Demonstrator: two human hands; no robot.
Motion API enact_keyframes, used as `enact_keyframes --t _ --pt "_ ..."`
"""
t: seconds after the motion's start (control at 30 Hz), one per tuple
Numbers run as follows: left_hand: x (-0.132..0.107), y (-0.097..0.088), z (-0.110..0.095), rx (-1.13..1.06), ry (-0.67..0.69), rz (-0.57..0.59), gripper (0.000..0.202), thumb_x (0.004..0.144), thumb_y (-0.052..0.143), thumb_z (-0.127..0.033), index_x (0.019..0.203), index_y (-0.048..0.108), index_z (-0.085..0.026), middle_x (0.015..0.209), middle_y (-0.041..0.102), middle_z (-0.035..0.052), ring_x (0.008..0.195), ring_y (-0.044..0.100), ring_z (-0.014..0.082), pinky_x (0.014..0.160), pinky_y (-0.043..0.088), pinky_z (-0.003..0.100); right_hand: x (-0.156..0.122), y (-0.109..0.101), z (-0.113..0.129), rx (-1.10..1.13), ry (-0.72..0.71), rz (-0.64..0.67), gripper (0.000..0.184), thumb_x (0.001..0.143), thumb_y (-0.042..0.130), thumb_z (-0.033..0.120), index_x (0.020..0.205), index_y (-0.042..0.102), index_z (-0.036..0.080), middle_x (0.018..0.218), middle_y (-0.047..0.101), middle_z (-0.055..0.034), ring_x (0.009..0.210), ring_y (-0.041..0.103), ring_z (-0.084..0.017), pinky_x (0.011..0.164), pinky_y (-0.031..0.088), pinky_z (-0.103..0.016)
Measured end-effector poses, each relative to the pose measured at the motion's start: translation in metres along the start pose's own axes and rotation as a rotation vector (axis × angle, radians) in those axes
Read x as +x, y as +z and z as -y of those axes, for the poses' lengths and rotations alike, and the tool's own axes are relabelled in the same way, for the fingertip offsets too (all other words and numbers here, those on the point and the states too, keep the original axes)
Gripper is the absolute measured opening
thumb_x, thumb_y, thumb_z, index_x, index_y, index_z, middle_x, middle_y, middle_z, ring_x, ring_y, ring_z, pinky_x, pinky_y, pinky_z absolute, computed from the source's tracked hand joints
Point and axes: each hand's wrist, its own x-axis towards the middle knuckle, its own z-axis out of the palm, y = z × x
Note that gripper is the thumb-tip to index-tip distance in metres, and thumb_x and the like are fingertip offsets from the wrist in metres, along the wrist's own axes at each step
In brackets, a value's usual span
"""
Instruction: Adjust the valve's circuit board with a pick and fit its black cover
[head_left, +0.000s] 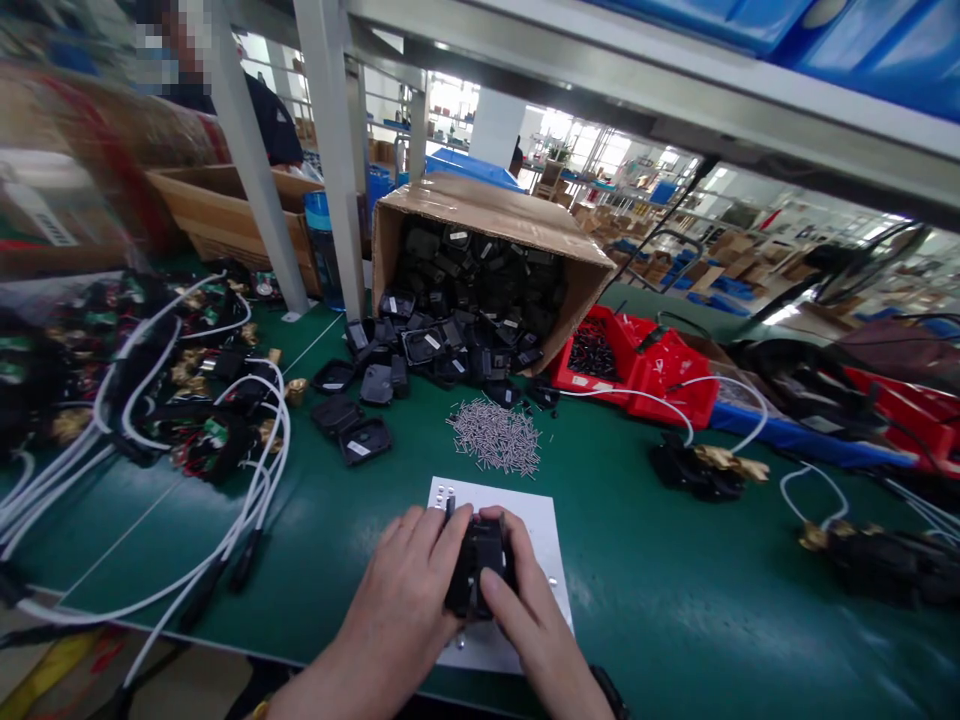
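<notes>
Between my two hands is a black plastic housing (486,560), held just over a white board (551,520) on the green bench. My left hand (412,575) wraps the housing's left side, its fingers along the far edge. My right hand (525,590) grips the right side, with the thumb across the near top face. The palms and fingers cover much of the housing, so its underside is hidden. Beyond the board lies a loose pile of small metal screws (495,438).
A tipped cardboard box (487,200) spills black plastic shells (375,383) onto the bench. White cables (225,540) with brass-fitted assemblies crowd the left. Red bins (675,370) and black assemblies with brass fittings (705,465) stand right. A metal shelf post (330,150) rises behind.
</notes>
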Motion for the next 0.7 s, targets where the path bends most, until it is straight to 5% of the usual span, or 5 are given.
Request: enact_keyframes --t 0.17,0.3,0.57,0.63,0.7 --pt "0.001 -0.001 0.004 -0.135 -0.044 -0.028 0.071 0.062 0.076 -0.018 0.125 0.043 -0.017 0.107 0.058 0.0113 0.097 0.053 0.0303 0.087 0.046 0.051 0.000 0.000 0.004 -0.021 0.067 0.015 0.047 0.091 0.049 0.049 0.131 0.037 0.027 0.127 0.049 -0.0047 0.089 0.057 -0.018 0.072 0.048 -0.026" --pt "0.004 -0.007 0.002 -0.196 -0.103 0.037 0.085 0.048 0.086 -0.021 0.123 0.047 -0.018 0.111 0.058 0.0107 0.101 0.052 0.0318 0.089 0.046 0.050 0.000 -0.008 -0.006 0.342 0.288 0.116 0.054 0.090 0.050 0.054 0.133 0.028 0.031 0.107 0.055 -0.0060 0.036 0.027 0.001 0.032 0.018 -0.014" --pt "0.005 -0.004 -0.003 -0.210 -0.155 0.108 0.091 0.046 0.088 -0.023 0.126 0.046 -0.017 0.111 0.057 0.0107 0.099 0.050 0.0311 0.089 0.044 0.050 -0.002 -0.003 -0.011 0.263 0.264 0.104 0.055 0.089 0.048 0.055 0.133 0.030 0.028 0.098 0.059 -0.0047 0.038 0.036 -0.003 0.032 0.024 -0.014" --pt "0.003 -0.001 -0.003 -0.223 -0.148 0.071 0.085 0.049 0.085 -0.019 0.125 0.046 -0.017 0.109 0.057 0.0104 0.098 0.050 0.0304 0.088 0.044 0.050 -0.003 0.002 -0.010 0.071 0.158 0.027 0.052 0.090 0.047 0.054 0.132 0.034 0.026 0.117 0.055 -0.0066 0.068 0.059 -0.014 0.055 0.048 -0.022" --pt "0.002 0.001 -0.002 -0.266 -0.130 0.017 0.074 0.057 0.076 -0.013 0.124 0.045 -0.019 0.108 0.057 0.0089 0.096 0.050 0.0283 0.087 0.044 0.048 -0.004 0.007 -0.007 -0.113 0.051 -0.037 0.050 0.091 0.046 0.051 0.132 0.037 0.023 0.135 0.044 -0.0054 0.116 0.045 -0.024 0.094 0.042 -0.030"
